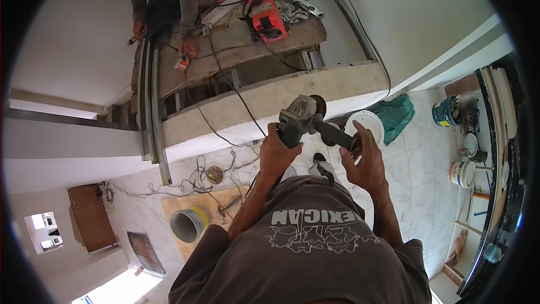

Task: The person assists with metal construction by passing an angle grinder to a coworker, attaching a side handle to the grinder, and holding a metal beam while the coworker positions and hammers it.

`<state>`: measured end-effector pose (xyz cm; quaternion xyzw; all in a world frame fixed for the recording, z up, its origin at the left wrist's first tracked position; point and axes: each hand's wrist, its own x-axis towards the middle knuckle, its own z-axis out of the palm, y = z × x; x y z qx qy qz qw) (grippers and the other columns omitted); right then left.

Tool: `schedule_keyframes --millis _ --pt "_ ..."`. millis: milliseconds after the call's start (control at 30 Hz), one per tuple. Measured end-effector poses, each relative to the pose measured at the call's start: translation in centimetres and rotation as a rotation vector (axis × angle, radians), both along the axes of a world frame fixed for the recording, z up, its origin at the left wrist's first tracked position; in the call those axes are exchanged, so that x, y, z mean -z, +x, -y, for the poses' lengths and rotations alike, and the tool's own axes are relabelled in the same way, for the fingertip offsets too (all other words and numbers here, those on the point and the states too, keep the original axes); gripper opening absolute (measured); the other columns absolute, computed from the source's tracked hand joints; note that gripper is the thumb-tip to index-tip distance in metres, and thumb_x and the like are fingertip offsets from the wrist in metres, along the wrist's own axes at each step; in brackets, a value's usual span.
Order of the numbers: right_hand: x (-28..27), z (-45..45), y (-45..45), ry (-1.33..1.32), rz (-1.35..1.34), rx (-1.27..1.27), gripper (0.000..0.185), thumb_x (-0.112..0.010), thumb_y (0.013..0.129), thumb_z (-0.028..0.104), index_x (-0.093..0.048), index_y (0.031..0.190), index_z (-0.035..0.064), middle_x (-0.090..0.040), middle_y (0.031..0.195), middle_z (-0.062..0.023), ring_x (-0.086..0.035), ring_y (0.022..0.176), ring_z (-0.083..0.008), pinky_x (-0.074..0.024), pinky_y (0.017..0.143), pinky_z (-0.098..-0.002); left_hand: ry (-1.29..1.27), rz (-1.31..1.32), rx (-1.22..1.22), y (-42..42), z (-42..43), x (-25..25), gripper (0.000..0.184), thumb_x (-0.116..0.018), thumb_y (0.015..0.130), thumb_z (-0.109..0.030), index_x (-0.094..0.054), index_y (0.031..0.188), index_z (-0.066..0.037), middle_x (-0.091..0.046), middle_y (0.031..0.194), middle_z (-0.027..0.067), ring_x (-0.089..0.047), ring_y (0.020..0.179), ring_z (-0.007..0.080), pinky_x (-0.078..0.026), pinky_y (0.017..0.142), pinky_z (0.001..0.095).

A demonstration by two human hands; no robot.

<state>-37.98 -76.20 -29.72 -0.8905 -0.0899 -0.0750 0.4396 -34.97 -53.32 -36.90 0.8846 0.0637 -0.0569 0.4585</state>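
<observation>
Holds angle grinder (298,114) by near edge of pale ledge (349,83) | wraps fingers of left hand (274,155) round its body | curves parted fingers of right hand (367,166) at side handle (334,134) end, cannot tell if touching

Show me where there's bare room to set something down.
Bare: the tiled floor between the right hand, the green cloth and the white tub; also the ledge between the grinder and the cable to its right. Crowded: the planks, with the red machine, and the floor at left, with tangled cord and a bucket.
</observation>
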Motion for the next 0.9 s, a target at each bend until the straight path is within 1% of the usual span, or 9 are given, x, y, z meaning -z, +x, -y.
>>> schedule_keyframes --millis 33,167,267,367,467,567,700,800,900 --pt "-0.2 -0.2 0.0 -0.008 0.067 -0.021 0.046 -0.063 0.090 0.013 -0.046 0.127 -0.0064 -0.062 0.081 -0.0196 -0.061 0.053 -0.0276 -0.0484 0.049 -0.0362 -0.001 0.002 -0.005 0.0 -0.1 0.1 0.073 -0.084 0.066 -0.026 -0.040 0.117 0.002 -0.065 0.092 0.0278 -0.067 0.085 0.0426 -0.052 0.076 0.0469" --pt "1.4 0.5 0.1 -0.012 -0.098 -0.014 0.050 -0.067 0.084 0.009 -0.046 0.127 -0.0072 -0.061 0.083 -0.0176 -0.061 0.054 -0.0236 -0.0486 0.050 -0.0328 -0.003 0.021 -0.001 0.0 -0.2 -0.1 0.073 -0.084 0.066 -0.025 -0.040 0.117 0.002 -0.065 0.093 0.0278 -0.067 0.085 0.0434 -0.053 0.076 0.0473" --pt "-0.8 -0.7 0.2 0.008 0.046 0.002 0.046 -0.066 0.087 0.012 -0.048 0.124 -0.0077 -0.063 0.084 -0.0215 -0.064 0.059 -0.0291 -0.0499 0.053 -0.0365 0.009 0.061 0.004 -0.1 -0.3 0.3 0.072 -0.083 0.068 -0.024 -0.038 0.118 0.000 -0.065 0.093 0.0288 -0.066 0.083 0.0451 -0.053 0.073 0.0487" --pt "0.7 -0.1 0.1 -0.052 0.038 -0.011 0.049 -0.067 0.086 0.013 -0.046 0.126 -0.0073 -0.063 0.084 -0.0205 -0.064 0.059 -0.0293 -0.0499 0.053 -0.0364 0.000 0.088 0.008 0.1 -0.4 0.4 0.072 -0.083 0.067 -0.024 -0.039 0.118 0.000 -0.065 0.091 0.0281 -0.066 0.083 0.0452 -0.053 0.073 0.0487" --pt "1.0 0.4 0.2 -0.023 -0.178 0.026 0.053 -0.068 0.084 0.011 -0.045 0.128 -0.0071 -0.061 0.086 -0.0193 -0.063 0.062 -0.0267 -0.0495 0.052 -0.0349 -0.009 0.098 -0.001 0.1 -0.3 0.4 0.071 -0.084 0.066 -0.023 -0.040 0.118 0.000 -0.065 0.091 0.0279 -0.066 0.083 0.0452 -0.053 0.072 0.0486" --pt "-0.1 -0.3 0.2 -0.052 0.126 -0.002 0.048 -0.064 0.089 0.014 -0.045 0.127 -0.0066 -0.063 0.078 -0.0184 -0.064 0.058 -0.0278 -0.0491 0.051 -0.0368 -0.002 0.044 -0.061 0.0 0.0 -0.2 0.070 -0.084 0.066 -0.024 -0.042 0.116 0.000 -0.065 0.094 0.0250 -0.067 0.086 0.0407 -0.052 0.076 0.0457" --pt "1.0 -0.2 -0.1 0.055 -0.038 0.001 0.053 -0.066 0.086 0.013 -0.043 0.130 -0.0060 -0.061 0.074 -0.0157 -0.062 0.055 -0.0269 -0.0484 0.050 -0.0373 0.022 0.107 -0.065 -0.1 0.1 -0.4 0.069 -0.085 0.067 -0.024 -0.042 0.115 0.000 -0.066 0.093 0.0230 -0.067 0.083 0.0358 -0.052 0.076 0.0432" --pt "-0.6 -0.8 0.0 0.045 0.061 -0.011 0.051 -0.063 0.089 0.015 -0.042 0.131 -0.0065 -0.061 0.069 -0.0185 -0.063 0.055 -0.0299 -0.0484 0.052 -0.0395 -0.052 0.176 -0.110 -0.1 0.0 0.5 0.068 -0.084 0.066 -0.023 -0.042 0.115 -0.002 -0.065 0.091 0.0247 -0.066 0.082 0.0429 -0.052 0.072 0.0467" --pt "-0.5 -1.1 -0.5 0.060 0.055 0.004 0.051 -0.063 0.090 0.016 -0.042 0.131 -0.0067 -0.061 0.068 -0.0186 -0.063 0.055 -0.0309 -0.0485 0.052 -0.0400 -0.052 0.174 -0.117 0.0 -0.1 0.2 0.067 -0.084 0.066 -0.023 -0.042 0.115 -0.002 -0.065 0.092 0.0249 -0.066 0.083 0.0427 -0.052 0.073 0.0465"
